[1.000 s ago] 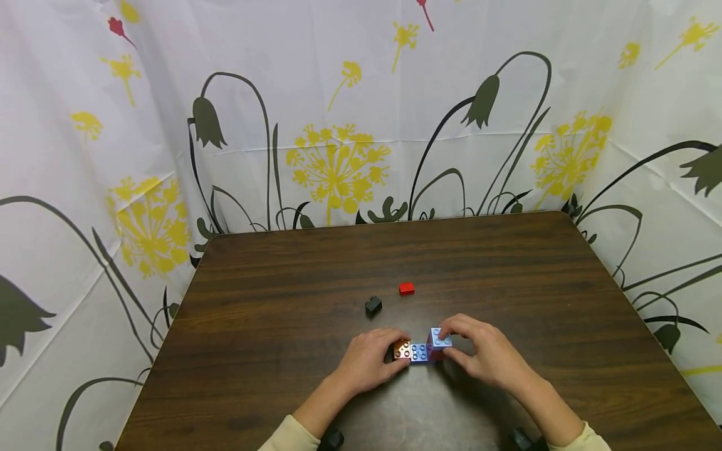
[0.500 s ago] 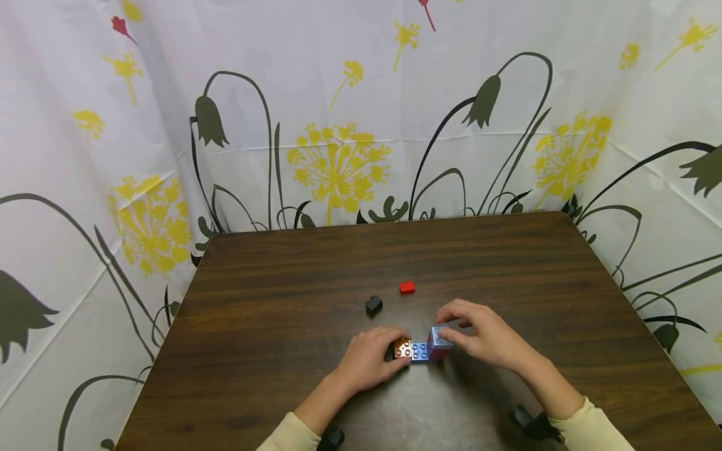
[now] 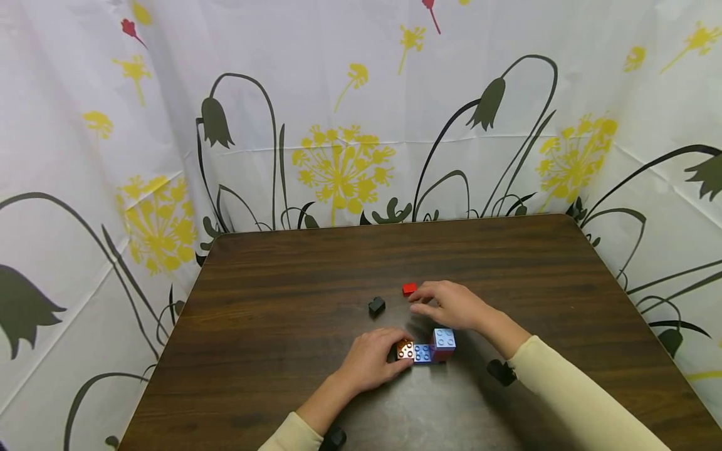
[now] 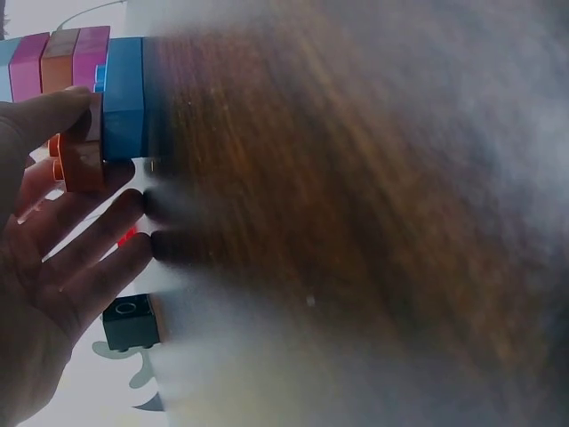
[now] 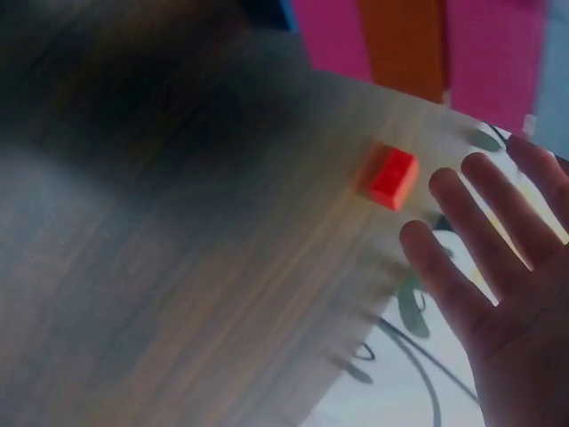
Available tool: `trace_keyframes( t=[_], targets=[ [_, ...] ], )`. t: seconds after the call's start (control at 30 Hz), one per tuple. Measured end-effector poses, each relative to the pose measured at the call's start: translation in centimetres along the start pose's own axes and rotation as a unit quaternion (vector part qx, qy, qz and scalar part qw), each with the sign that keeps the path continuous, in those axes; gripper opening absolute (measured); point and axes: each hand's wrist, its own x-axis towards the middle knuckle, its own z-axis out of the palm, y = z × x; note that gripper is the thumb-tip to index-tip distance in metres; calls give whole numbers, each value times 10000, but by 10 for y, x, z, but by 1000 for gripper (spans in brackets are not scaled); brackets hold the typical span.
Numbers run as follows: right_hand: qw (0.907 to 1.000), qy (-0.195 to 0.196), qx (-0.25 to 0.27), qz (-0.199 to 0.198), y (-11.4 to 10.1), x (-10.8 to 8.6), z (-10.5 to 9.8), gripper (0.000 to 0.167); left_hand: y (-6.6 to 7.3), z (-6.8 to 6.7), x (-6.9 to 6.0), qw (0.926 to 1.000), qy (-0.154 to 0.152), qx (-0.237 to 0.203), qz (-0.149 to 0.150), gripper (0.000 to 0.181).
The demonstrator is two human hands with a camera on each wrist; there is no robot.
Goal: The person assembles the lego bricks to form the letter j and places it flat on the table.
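Observation:
The left hand (image 3: 373,359) pinches the orange brick (image 3: 405,349) at the left end of a joined brick piece. In the left wrist view, that orange brick (image 4: 83,166) sits on a long blue brick (image 4: 124,98). At the piece's right end rises a stack topped by a light blue brick (image 3: 444,339), with pink and orange layers (image 5: 404,44) showing in the right wrist view. The right hand (image 3: 454,305) hovers behind the stack with loosely bent fingers, holding nothing. Its fingertips are near a small red brick (image 3: 409,289), seen apart from the fingers in the right wrist view (image 5: 394,178).
A black brick (image 3: 376,306) lies on the dark wooden table (image 3: 293,269), left of and nearer than the red brick. Behind the table hangs a white curtain (image 3: 361,100) with plant prints. Black wrist devices show below both forearms.
The right hand has let go of the stack's top and moved back and left toward the red brick. The left hand keeps its grip at the orange brick.

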Motion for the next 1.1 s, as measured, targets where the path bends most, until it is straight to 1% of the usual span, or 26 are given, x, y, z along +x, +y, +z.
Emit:
trace_keyframes(
  t=[0.2,0.4,0.5,0.6,0.7,0.83,0.97,1.1],
  targets=[
    [9977,-533,-361,-216,-2,26,13,31,-1,2,0,10000,18,-26,32,34],
    [9890,-983,-983,-497,-9,46,23,42,-1,1,0,10000,9,-34,4,35],
    [9860,-1153,-1046,-597,-10,52,28,47,0,1,0,10000,-16,-38,-22,35],
    [9834,-1342,-1028,-656,-10,55,32,49,0,1,0,10000,-13,-20,-31,35],
    [9829,-1344,-1077,-655,-10,55,33,45,0,1,1,10000,23,24,-19,35],
    [9872,-1067,-1029,-594,-8,52,31,34,-1,1,1,9999,75,63,31,35],
    [9906,-890,-954,-411,-6,48,26,23,-1,1,0,9999,89,65,47,34],
    [9906,-790,-1095,-218,-1,44,23,17,-1,1,1,9999,95,53,51,33]
  ],
)
